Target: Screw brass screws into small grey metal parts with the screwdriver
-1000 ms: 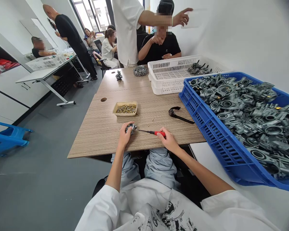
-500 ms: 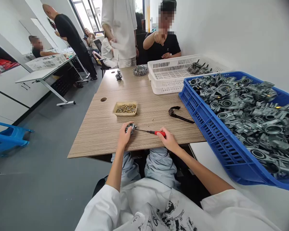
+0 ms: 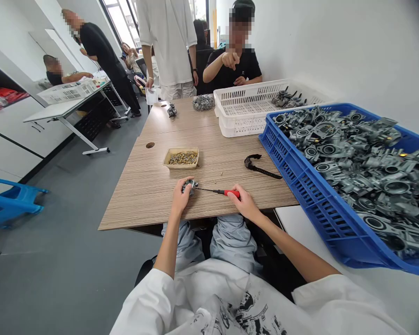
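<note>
My left hand (image 3: 181,195) is closed around a small grey metal casting (image 3: 189,186), which looks like a carburetor body, just above the front part of the table. In my right hand (image 3: 242,201) is a screwdriver (image 3: 232,192) with a red and black handle. Its thin dark shaft points left, and the tip meets the right side of the casting; the exact contact spot is too small to make out. Beyond my left hand stands a cream tray (image 3: 165,163) full of small brass-coloured parts. A couple of loose brass pieces (image 3: 214,181) lie on the wood near the screwdriver.
At right, a blue crate (image 3: 300,186) is heaped with metal castings. Behind it stands a white basket (image 3: 230,123) with several castings. A black wristwatch (image 3: 253,163) lies on the table (image 3: 139,186). A person in black (image 3: 230,70) sits opposite; another in white (image 3: 169,46) stands.
My hands, the casting and the screwdriver hold nearly the same position. In the background, the standing person in white has shifted and lowered an arm, with a white sheet now showing.
</note>
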`<state>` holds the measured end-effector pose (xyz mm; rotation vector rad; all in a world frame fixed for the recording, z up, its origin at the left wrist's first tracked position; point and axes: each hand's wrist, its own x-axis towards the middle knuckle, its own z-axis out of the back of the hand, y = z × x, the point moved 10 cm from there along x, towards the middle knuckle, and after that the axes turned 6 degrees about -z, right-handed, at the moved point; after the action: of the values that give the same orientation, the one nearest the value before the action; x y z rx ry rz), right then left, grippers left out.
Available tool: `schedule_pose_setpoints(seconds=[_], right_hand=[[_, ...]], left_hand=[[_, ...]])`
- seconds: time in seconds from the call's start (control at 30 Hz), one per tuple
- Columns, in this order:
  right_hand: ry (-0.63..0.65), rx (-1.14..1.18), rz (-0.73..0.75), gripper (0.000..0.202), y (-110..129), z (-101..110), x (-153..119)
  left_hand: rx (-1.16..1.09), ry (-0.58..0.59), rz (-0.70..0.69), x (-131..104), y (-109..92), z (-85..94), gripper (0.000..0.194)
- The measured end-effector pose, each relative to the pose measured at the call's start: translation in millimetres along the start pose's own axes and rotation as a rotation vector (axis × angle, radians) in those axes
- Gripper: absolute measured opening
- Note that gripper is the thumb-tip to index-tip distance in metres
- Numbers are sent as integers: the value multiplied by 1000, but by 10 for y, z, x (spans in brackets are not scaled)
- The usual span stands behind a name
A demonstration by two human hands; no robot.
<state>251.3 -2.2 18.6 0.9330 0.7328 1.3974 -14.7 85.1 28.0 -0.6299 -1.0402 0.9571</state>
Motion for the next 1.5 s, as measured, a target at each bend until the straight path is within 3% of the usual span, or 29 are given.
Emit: schedule_pose_setpoints(seconds=[0.27,0.6,0.8,1.13,1.5], right_hand=[[59,11,10,24,69,-19,-53],[-23,-1,11,28,22,20,17],[48,10,13,23,81,-10,-51],[-13,-24,4,27,21,16,1],[36,-2,-2,22,28,-10,-40]], left_hand=[[14,5,-14,3,-15,-1,34],[7,4,-9,1,0,5,34],[7,9,-12,2,-4,-1,34],[20,7,-1,2,-9,1,35],[10,5,-3,-2,-27,2,34]])
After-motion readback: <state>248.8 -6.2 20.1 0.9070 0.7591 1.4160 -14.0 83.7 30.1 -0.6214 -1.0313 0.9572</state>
